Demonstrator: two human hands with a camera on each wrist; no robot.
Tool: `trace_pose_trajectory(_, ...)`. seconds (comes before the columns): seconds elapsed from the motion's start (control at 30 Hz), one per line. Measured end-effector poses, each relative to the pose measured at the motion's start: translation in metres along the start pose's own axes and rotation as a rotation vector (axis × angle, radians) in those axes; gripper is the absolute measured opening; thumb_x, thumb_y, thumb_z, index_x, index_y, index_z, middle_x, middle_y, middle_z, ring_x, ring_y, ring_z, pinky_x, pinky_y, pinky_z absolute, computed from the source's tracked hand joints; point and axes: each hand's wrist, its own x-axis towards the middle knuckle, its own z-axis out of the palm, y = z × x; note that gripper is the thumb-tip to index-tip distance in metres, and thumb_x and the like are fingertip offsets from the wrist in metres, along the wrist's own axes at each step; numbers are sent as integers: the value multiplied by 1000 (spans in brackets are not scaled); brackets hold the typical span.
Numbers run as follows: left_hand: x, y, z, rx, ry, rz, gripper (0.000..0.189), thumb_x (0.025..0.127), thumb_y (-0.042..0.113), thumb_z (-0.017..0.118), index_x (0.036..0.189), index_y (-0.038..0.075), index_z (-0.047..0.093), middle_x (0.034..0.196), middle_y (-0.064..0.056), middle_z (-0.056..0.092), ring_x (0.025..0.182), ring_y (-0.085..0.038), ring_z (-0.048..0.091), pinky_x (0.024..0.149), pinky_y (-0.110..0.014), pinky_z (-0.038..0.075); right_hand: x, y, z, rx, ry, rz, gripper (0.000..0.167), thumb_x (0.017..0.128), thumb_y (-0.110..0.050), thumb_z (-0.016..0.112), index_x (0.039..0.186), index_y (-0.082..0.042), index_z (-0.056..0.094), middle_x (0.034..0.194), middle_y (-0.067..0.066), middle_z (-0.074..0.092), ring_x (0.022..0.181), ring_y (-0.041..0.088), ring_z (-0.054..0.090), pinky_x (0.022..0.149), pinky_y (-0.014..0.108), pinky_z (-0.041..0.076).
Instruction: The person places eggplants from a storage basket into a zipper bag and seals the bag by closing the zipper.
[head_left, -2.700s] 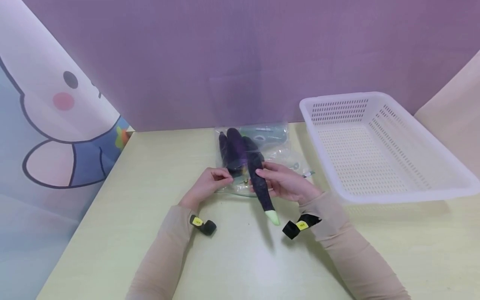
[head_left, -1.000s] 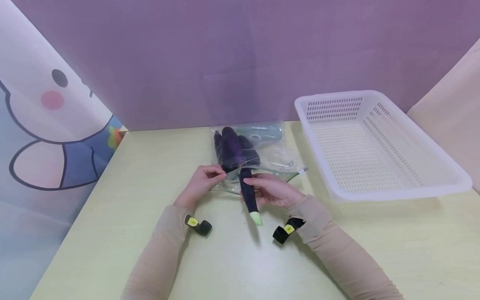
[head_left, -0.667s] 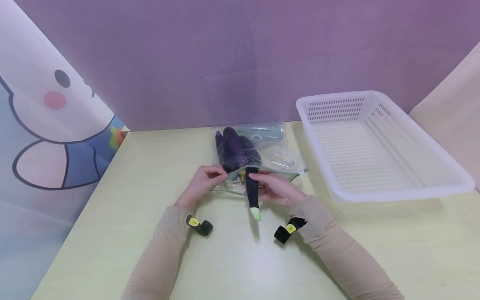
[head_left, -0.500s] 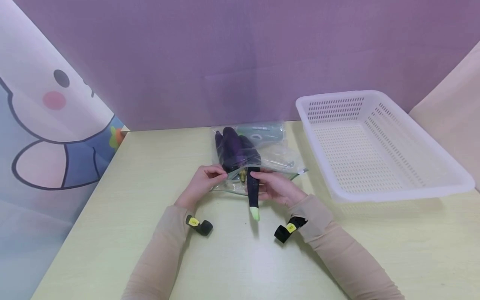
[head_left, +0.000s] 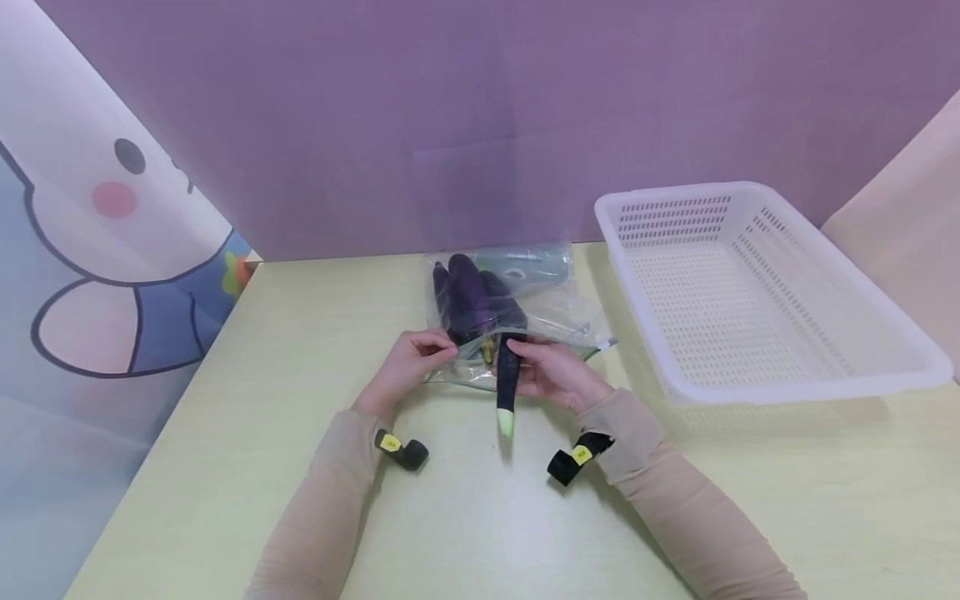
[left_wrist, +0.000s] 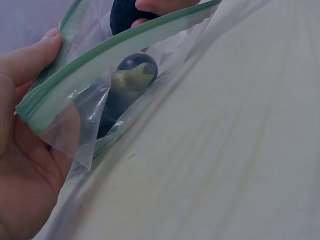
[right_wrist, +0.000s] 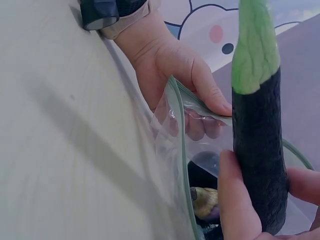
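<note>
A clear zip bag [head_left: 558, 312] with a green zip edge lies at the back of the table, its mouth toward me and spread apart. Inside are several dark purple eggplants [head_left: 467, 292], one with a yellowish stem end showing at the mouth. My left hand [head_left: 408, 362] pinches the left corner of the bag's mouth between thumb and fingers. Between its thumb and fingers, my right hand [head_left: 558, 375] holds a long, dark eggplant [right_wrist: 259, 135] with a pale green stem end. That eggplant's far end passes into the bag's mouth, while the green end points toward me.
To the right stands a white perforated plastic basket [head_left: 817, 387], bare inside. A purple backdrop [head_left: 337, 150] rises along the table's back edge. At the left hangs a cloth [head_left: 82, 275] with a cartoon rabbit. The pale table [head_left: 465, 517] stretches toward me.
The right hand has brought the long eggplant leftward, and its far end now sits in the bag's mouth instead of over the bag. The mouth has spread wider; the left hand keeps its grip.
</note>
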Motion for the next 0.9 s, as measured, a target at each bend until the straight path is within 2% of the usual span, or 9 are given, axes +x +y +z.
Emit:
trace_pose_trajectory(0.17, 0, 0, 1, 5, -3, 2, 43, 85, -9, 60, 80, 33, 71, 79, 12, 63, 72, -4, 54, 64, -15, 45, 1, -2, -2, 68, 30, -16, 15, 102, -14, 39, 107, -5, 50, 89, 4, 64, 82, 17, 65, 74, 29, 56)
trace_pose_trajectory(0.37, 1, -1, 1, 22, 1, -11, 43, 85, -9, 60, 80, 33, 71, 80, 13, 64, 74, -4, 55, 64, -15, 45, 1, -6, -5, 119, 63, -29, 21, 102, -11, 35, 96, -9, 55, 86, 1, 62, 79, 13, 61, 71, 26, 55)
trace_pose_trajectory(0.43, 1, -1, 1, 26, -1, -20, 36, 85, -8, 61, 82, 25, 72, 80, 13, 64, 75, -5, 55, 65, -16, 45, 1, -7, -5, 118, 78, -28, 20, 102, -11, 34, 97, -8, 54, 86, 0, 61, 80, 12, 59, 71, 25, 54)
trace_pose_trajectory(0.5, 2, -1, 1, 30, -2, -26, 23, 84, -8, 61, 85, 11, 73, 80, 12, 64, 75, -6, 55, 65, -17, 45, 2, -8, -4, 113, 109, -25, 18, 102, -11, 35, 98, -8, 52, 86, -1, 61, 81, 12, 58, 71, 24, 52)
trace_pose_trajectory(0.57, 2, -1, 1, 36, -4, -30, 11, 84, -8, 61, 89, -3, 70, 80, 12, 64, 76, -6, 55, 65, -17, 45, 4, -10, -3, 115, 154, -18, 15, 102, -11, 36, 99, -8, 50, 86, -1, 59, 81, 12, 56, 70, 24, 51)
trace_pose_trajectory(0.63, 2, -1, 1, 47, -4, -33, 10, 84, -9, 61, 92, -14, 65, 80, 13, 64, 76, -6, 55, 65, -17, 45, 5, -12, -2, 118, 201, -14, 14, 102, -11, 36, 99, -9, 50, 87, -1, 58, 81, 12, 55, 70, 24, 50)
trace_pose_trajectory(0.73, 2, 0, 2, 63, 0, -38, 15, 84, -9, 61, 94, -20, 60, 80, 14, 63, 76, -5, 54, 65, -17, 45, 6, -14, 0, 121, 247, -6, 14, 102, -10, 35, 100, -10, 49, 89, 0, 55, 81, 11, 54, 69, 24, 49)
trace_pose_trajectory(0.9, 2, 1, 2, 67, 3, -36, 16, 84, -10, 60, 94, -22, 58, 80, 15, 63, 75, -5, 54, 64, -16, 44, 6, -17, 1, 94, 245, -4, 14, 102, -9, 33, 99, -9, 46, 91, 0, 53, 82, 11, 51, 71, 24, 48)
